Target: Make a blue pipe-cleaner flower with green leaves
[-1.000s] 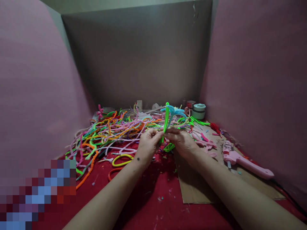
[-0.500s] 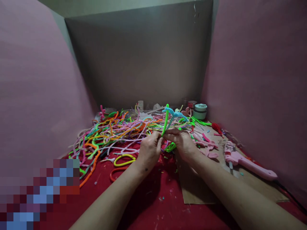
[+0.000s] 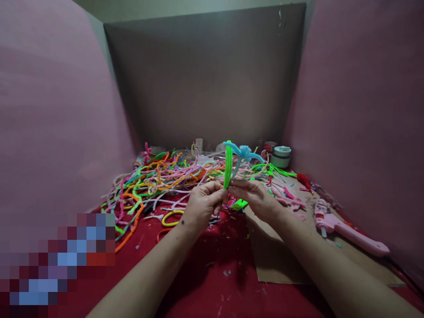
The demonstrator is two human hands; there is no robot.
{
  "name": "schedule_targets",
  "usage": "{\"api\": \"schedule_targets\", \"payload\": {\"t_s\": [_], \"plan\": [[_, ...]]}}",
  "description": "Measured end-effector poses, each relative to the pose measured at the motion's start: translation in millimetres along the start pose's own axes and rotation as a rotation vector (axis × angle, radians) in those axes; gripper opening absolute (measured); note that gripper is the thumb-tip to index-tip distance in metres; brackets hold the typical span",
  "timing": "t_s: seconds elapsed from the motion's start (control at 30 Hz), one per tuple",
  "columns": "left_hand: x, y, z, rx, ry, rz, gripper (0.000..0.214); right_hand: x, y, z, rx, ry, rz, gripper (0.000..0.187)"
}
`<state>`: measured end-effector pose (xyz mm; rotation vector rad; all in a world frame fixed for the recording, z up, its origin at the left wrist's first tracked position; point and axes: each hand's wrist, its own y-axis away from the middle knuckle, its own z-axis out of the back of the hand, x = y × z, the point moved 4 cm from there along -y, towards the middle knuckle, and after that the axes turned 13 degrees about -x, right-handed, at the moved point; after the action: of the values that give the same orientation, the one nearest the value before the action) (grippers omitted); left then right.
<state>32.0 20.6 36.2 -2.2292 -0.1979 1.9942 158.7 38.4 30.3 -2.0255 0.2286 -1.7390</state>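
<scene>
A blue pipe-cleaner flower (image 3: pixel 244 152) with a thin stem stands up between my hands. Beside its stem rises a bright green pipe-cleaner leaf (image 3: pixel 228 164), long and narrow. My left hand (image 3: pixel 206 199) pinches the leaf's base between thumb and fingers. The fingers of my right hand (image 3: pixel 256 198) are closed on the lower end of the flower stem, touching the left fingertips. Where leaf and stem meet is hidden by the fingers. Both hands are held above the red cloth (image 3: pixel 212 265).
A heap of coloured pipe cleaners (image 3: pixel 165 181) lies beyond my left hand, with yellow-handled scissors (image 3: pixel 172 218) in front. On the cardboard (image 3: pixel 281 265) at right rests a pink glue gun (image 3: pixel 351 232). A pale-lidded jar (image 3: pixel 281 157) stands behind, between pink side walls.
The green leaf has turned to show its broader face, and the flower faces me more. My left hand has rolled, its fingers now showing more. The whole view has shifted slightly.
</scene>
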Motion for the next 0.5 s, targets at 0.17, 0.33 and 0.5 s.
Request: {"api": "schedule_targets", "payload": {"t_s": [0.17,0.33,0.5], "plan": [[5,-3,1.3,0.057,0.019,0.086,0.023,-2,-1,5,-0.027,0.085,0.034,0.013],[11,-6,2.4,0.084,0.151,0.215,0.023,9,2,1,-0.119,0.153,0.105,0.009],[8,-5,3.1,0.031,0.193,0.108,0.02,19,6,0,-0.264,0.187,0.151,0.004]]}}
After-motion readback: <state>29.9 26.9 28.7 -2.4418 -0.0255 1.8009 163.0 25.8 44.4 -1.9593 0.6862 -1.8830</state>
